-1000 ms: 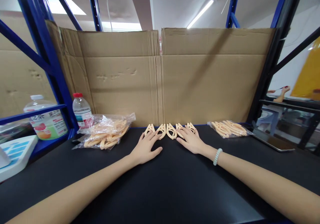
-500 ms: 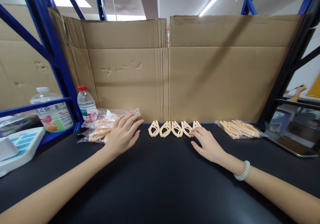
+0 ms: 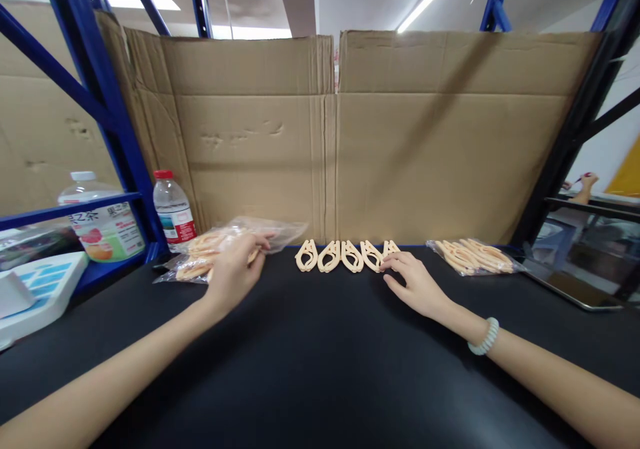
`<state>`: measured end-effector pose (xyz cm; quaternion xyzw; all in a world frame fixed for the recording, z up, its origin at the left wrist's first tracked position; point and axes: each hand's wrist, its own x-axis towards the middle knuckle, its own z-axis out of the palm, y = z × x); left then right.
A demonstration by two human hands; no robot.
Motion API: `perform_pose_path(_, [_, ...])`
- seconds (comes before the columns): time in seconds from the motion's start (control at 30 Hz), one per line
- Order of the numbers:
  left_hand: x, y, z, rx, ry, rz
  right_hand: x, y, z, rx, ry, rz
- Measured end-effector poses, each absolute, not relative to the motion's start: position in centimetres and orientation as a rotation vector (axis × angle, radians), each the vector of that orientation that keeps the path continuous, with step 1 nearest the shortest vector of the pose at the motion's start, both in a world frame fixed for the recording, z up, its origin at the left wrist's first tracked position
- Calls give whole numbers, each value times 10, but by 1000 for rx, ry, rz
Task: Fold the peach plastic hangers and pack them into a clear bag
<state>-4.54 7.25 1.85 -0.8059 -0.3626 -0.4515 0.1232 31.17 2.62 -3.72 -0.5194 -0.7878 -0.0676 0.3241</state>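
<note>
In the head view, your left hand (image 3: pixel 234 270) is at the left part of the black surface (image 3: pixel 320 355), with the fingers curled over the near edge of a clear plastic bag (image 3: pixel 235 239) that holds peach-coloured plastic clips; the fingers pinch the bag's film, and the bag's right end is lifted a little off the surface. Your right hand (image 3: pixel 416 282) lies flat and relaxed on the surface, fingers stretched and a little spread, holding nothing; its fingertips touch the rightmost clip of the row of clips (image 3: pixel 345 255). This row has five peach clips, lying side by side just in front of the cardboard wall (image 3: pixel 330 135), between your two hands. On your right wrist you wear a pale bead bracelet (image 3: pixel 484 337). To the right of the row, well apart from your right hand, lies a second bag of clips (image 3: pixel 473 257), flat on the surface. Beside it, at the far right edge, is a dark tablet (image 3: pixel 570 287). On the left, behind the first bag, a water bottle with a red cap (image 3: pixel 173 210) stands upright by the blue rack post (image 3: pixel 107 115). Further left, a larger bottle with a fruit label (image 3: pixel 103 225) stands behind the blue shelf rail, and near it a white and blue scale (image 3: pixel 35 292) sits at the edge of the surface.
</note>
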Motion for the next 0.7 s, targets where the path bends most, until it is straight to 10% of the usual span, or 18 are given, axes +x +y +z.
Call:
perform_pose_path(0.37, [11, -14, 3, -3308, -192, -502, 317, 28, -33, -1393, -1702, 301])
perform_pose_path(0.7, [9, 10, -7, -3230, -1137, -1181, 309, 28, -29, -1351, -1707, 676])
